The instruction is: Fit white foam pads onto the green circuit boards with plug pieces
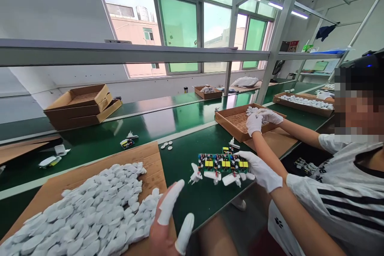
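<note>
My left hand (pixel 168 222), with white finger coverings on the thumb and a finger, is held open beside a heap of white round discs (pixel 99 208). Nothing is between its fingers. The heap lies on a sheet of cardboard (pixel 151 154). My right hand (pixel 262 172), in a white glove, is closed around the right end of a row of circuit boards (pixel 223 164) with yellow parts; its thumb is not clearly visible. White plastic pieces with plug pins (pixel 213 176) hang along the near side of the boards. Behind the row is another small board (pixel 227 150).
A co-worker on the right has both gloved hands (pixel 259 120) over white parts in a cardboard tray (pixel 231 126). Another tray (pixel 303 102) stands beyond. Four loose discs (pixel 167 144) lie on the green table (pixel 186 136). Stacked boxes (pixel 81 106) stand left, under a metal rail (pixel 180 54).
</note>
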`<state>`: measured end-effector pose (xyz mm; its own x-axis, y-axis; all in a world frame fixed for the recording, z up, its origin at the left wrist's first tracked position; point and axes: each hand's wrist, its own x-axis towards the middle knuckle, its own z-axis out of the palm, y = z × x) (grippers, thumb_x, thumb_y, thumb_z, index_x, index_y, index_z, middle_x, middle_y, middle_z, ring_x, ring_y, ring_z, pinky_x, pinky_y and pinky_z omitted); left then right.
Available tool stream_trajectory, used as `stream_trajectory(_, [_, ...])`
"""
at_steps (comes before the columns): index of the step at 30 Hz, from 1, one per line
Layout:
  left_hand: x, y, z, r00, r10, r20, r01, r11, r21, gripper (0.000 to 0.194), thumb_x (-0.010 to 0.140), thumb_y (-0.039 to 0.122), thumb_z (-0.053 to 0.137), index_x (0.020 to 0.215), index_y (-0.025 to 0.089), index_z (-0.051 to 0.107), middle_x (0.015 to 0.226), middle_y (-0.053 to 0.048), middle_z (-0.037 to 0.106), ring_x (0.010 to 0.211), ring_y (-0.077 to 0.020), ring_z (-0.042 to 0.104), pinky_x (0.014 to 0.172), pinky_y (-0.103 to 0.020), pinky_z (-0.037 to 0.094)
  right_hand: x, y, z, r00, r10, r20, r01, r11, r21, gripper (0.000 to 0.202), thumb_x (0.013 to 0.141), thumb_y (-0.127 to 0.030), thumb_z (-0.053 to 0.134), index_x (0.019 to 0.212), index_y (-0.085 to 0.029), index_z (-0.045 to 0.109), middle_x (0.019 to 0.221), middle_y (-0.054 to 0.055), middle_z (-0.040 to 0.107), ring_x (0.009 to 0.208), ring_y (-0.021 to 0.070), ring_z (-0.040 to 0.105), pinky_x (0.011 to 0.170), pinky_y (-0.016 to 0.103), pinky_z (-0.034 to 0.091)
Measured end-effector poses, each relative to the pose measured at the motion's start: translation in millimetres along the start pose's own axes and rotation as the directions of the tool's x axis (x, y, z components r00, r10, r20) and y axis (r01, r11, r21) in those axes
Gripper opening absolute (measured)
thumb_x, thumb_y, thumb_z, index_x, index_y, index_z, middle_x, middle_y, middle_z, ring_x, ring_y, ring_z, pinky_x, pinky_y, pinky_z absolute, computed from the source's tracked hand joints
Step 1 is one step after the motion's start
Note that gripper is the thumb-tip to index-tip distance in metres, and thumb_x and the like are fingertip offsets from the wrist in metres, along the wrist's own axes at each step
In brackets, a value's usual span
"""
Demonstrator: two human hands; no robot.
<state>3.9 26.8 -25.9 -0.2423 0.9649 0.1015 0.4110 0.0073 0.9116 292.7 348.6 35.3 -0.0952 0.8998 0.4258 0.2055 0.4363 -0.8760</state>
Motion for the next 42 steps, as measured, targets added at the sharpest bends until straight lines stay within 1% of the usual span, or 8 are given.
stream_trajectory(2, [18.9,15.9,0.1,0.988,0.11,-0.105,-0.096,0.987,0.129,0.078,0.073,0.039,0.065,0.142,0.018,0.033,0.15,-0.01,0.031,0.139,-0.0334,0.025,0.115,-0.047,0.02,-21.3,-10.1,8.0,0.997,0.042,0.068,-0.045,0.998,0.05,0.024,0.092,-0.031,0.053,0.114,-0.022,0.058,0.119,0.008,0.059,0.1,0.0216,0.059,0.081,0.041,0.053])
stream_trajectory(7, [38.0,32.6,4.9,0.973,-0.069,0.222,0.072,0.997,-0.004,0.073,0.076,0.033,0.059,0.141,0.011,0.034,0.131,-0.015,0.056,0.111,-0.0275,0.058,0.1,-0.04,0.044,-113.0,-27.0,38.2,0.945,0.125,0.302,-0.175,0.974,0.145,0.027,0.092,-0.032,0.054,0.115,-0.02,0.057,0.118,0.008,0.058,0.098,0.021,0.061,0.082,0.04,0.053])
stream_trajectory(14, [36.2,17.6,9.6,0.987,-0.127,0.094,0.15,0.937,-0.316,0.083,0.064,0.032,0.073,0.138,0.014,0.039,0.129,-0.015,0.057,0.105,-0.0259,0.06,0.091,-0.035,0.05,-187.4,-46.0,65.5,0.817,0.172,0.551,-0.325,0.926,0.192,0.03,0.09,-0.037,0.057,0.109,-0.013,0.059,0.094,0.006,0.066,0.071,0.0142,0.064,0.062,0.03,0.055])
stream_trajectory(19, [36.3,25.7,-0.8,0.974,-0.19,0.123,0.225,0.86,-0.457,0.075,0.049,0.026,0.083,0.117,0.011,0.058,0.107,-0.015,0.068,0.09,-0.0259,0.065,0.073,-0.031,0.055,-185.3,-62.7,72.8,0.706,0.272,0.654,-0.462,0.877,0.134,0.062,0.067,-0.048,0.074,0.113,-0.01,0.058,0.059,0.001,0.063,0.044,0.0101,0.054,0.037,0.019,0.04])
stream_trajectory(24, [32.9,24.7,-12.3,0.97,-0.13,0.207,0.209,0.881,-0.425,0.037,0.057,0.02,0.076,0.092,0.012,0.067,0.086,-0.008,0.072,0.079,-0.0213,0.066,0.065,-0.026,0.053,-188.7,-76.6,76.5,0.806,0.274,0.525,-0.358,0.931,0.065,0.043,0.068,-0.039,0.069,0.1,-0.012,0.063,0.061,0.001,0.063,0.046,0.011,0.054,0.041,0.02,0.042])
stream_trajectory(32, [28.3,26.2,-7.6,0.994,-0.108,-0.006,0.104,0.966,-0.238,0.026,0.061,0.018,0.072,0.087,0.012,0.068,0.072,-0.003,0.068,0.062,-0.0139,0.057,0.057,-0.021,0.046,-194.4,-70.5,89.3,0.9,0.258,0.35,-0.269,0.963,-0.019,0.037,0.067,-0.04,0.068,0.094,-0.015,0.064,0.062,0.001,0.063,0.051,0.0145,0.055,0.044,0.024,0.047])
stream_trajectory(38, [17.7,22.2,-29.4,0.935,-0.099,0.34,0.271,0.819,-0.505,0.037,0.046,0.023,0.085,0.075,0.013,0.066,0.064,0.0,0.063,0.058,-0.0127,0.056,0.051,-0.019,0.045,-169.7,-57.1,57.9,0.686,0.2,0.699,-0.353,0.932,0.08,0.045,0.065,-0.047,0.076,0.093,-0.013,0.066,0.062,0.005,0.067,0.045,0.0135,0.055,0.036,0.023,0.04])
stream_trajectory(42, [6.2,18.5,-31.6,0.886,-0.029,0.462,0.337,0.726,-0.6,0.033,0.047,0.025,0.086,0.067,0.011,0.064,0.059,-0.001,0.06,0.053,-0.0118,0.056,0.05,-0.019,0.042,-86.9,-49.3,31.0,0.737,0.182,0.651,-0.307,0.948,0.083,0.029,0.087,-0.039,0.06,0.103,-0.015,0.061,0.09,0.005,0.067,0.07,0.0152,0.064,0.058,0.029,0.054])
